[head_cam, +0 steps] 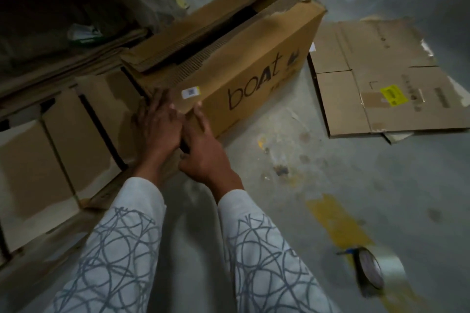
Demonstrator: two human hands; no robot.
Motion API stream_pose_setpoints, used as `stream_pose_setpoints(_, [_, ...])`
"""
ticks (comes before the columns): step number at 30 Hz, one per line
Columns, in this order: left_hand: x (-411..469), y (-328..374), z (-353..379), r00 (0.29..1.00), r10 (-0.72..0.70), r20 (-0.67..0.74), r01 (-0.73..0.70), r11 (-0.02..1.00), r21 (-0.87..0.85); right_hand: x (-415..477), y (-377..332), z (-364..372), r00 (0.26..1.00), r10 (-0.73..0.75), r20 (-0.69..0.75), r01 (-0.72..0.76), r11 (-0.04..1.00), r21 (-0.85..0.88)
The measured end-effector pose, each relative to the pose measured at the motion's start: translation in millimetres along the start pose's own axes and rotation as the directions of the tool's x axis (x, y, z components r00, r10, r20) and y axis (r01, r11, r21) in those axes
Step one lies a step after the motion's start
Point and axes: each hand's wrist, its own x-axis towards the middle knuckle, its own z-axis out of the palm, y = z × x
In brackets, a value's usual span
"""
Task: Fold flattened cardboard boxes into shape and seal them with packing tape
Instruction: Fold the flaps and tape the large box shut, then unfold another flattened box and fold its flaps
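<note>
One erected "boat" carton [229, 58] lies on the concrete floor [330, 173], long axis running away to the upper right, top flaps ajar, interior dark. Right of it lies a flattened box [381, 79]. Both hands, left hand [157, 127] and right hand [203, 152], press its near end, fingers spread flat. A tape roll [373, 272] lies nearer the camera than the carton, to its right.

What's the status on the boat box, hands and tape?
Left hand and right hand both pressed on near end of boat box. Top flaps unsealed, gap open. Tape roll idle on floor, right. Nothing in the way.
</note>
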Motion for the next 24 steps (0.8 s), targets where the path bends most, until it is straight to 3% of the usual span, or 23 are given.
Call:
stream_pose_setpoints(4, [0.8, -8.1, -14.2, 0.993, -0.111, -0.034, 0.114, 0.99, 0.081, 2.1, -4.6, 9.2, 0.986, 0.002, 0.164, -0.009, 0.999, 0.041])
stream_pose_setpoints(6, [1.5, -0.3, -12.7, 0.988, -0.117, -0.105, 0.119, 0.993, 0.011, 4.8, 3.0, 6.1, 0.99, -0.036, 0.134, 0.023, 0.995, 0.102])
stream_pose_setpoints(8, [-7.1, 19.5, -4.4, 0.98, 0.073, -0.183, -0.091, 0.991, -0.094, 0.3, 18.7, -3.3, 0.998, -0.055, 0.003, 0.055, 0.993, 0.104])
stream_pose_setpoints(10, [-28.9, 51.4, 15.1, 0.955, 0.247, -0.162, -0.281, 0.931, -0.234, -13.8, 39.5, -19.1, 0.983, 0.017, -0.184, 0.001, 0.995, 0.099])
stream_pose_setpoints(12, [-59.7, 83.4, 37.9, 0.957, 0.284, -0.064, -0.286, 0.878, -0.384, -32.7, 63.8, -38.3, 0.925, 0.126, -0.358, -0.086, 0.989, 0.124])
stream_pose_setpoints(15, [-99.0, 115.1, 80.5, 0.964, 0.242, 0.105, -0.16, 0.853, -0.497, -63.3, 116.4, -65.0, 0.781, 0.361, -0.509, -0.269, 0.931, 0.249])
stream_pose_setpoints(20, [-129.5, 162.9, 141.3, 0.885, 0.194, 0.423, 0.161, 0.725, -0.669, -120.4, 199.7, -100.5, 0.625, 0.595, -0.505, -0.416, 0.802, 0.429])
stream_pose_setpoints(24, [-129.6, 204.8, 174.1, 0.847, 0.326, 0.42, -0.017, 0.807, -0.59, -135.9, 247.0, -131.0, 0.493, 0.778, -0.39, -0.376, 0.594, 0.711])
